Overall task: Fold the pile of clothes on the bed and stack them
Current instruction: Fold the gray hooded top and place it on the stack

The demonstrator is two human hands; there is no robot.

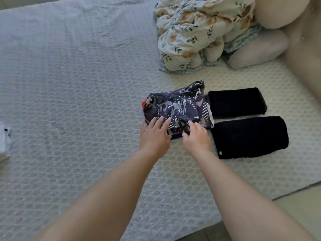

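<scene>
A dark patterned garment [177, 105], folded small with a red edge at its left, lies on the bed [73, 84]. My left hand [154, 136] rests flat on its near left corner with straight fingers. My right hand [196, 138] touches the near edge beside it, fingers slightly bent on the cloth. Two folded black garments lie to the right, one farther [237, 101] and one nearer [250, 136], side by side.
A crumpled floral blanket [196, 35] and a beige pillow [258, 49] sit at the back right. A white piece of cloth [4, 138] lies at the left edge. The bed's near edge and the floor [298, 211] show at the lower right.
</scene>
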